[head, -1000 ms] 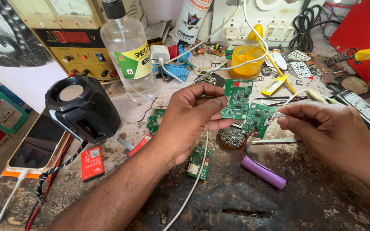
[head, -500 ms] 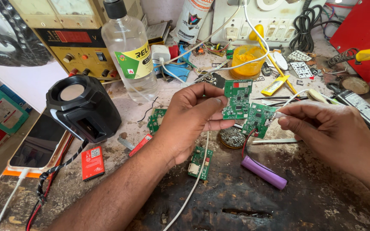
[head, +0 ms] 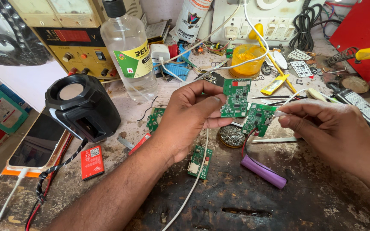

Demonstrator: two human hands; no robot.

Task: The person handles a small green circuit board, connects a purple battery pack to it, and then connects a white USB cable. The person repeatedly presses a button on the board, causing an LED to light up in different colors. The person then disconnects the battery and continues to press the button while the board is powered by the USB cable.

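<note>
Left hand (head: 189,122) pinched a green circuit board (head: 235,97) between thumb and fingertips, fingers curled tight on its left edge. A second green board (head: 258,119) hung just below and right of it. Right hand (head: 330,130) had its fingers closed on a white cable plug (head: 279,114) touching that second board's right edge. Below the fingers, on the scorched, grimy workbench (head: 253,201): purple battery cell (head: 264,171), small loose board (head: 199,161). Behind the left hand: clear bottle (head: 129,55), black speaker (head: 81,107), power supply (head: 73,40).
</note>
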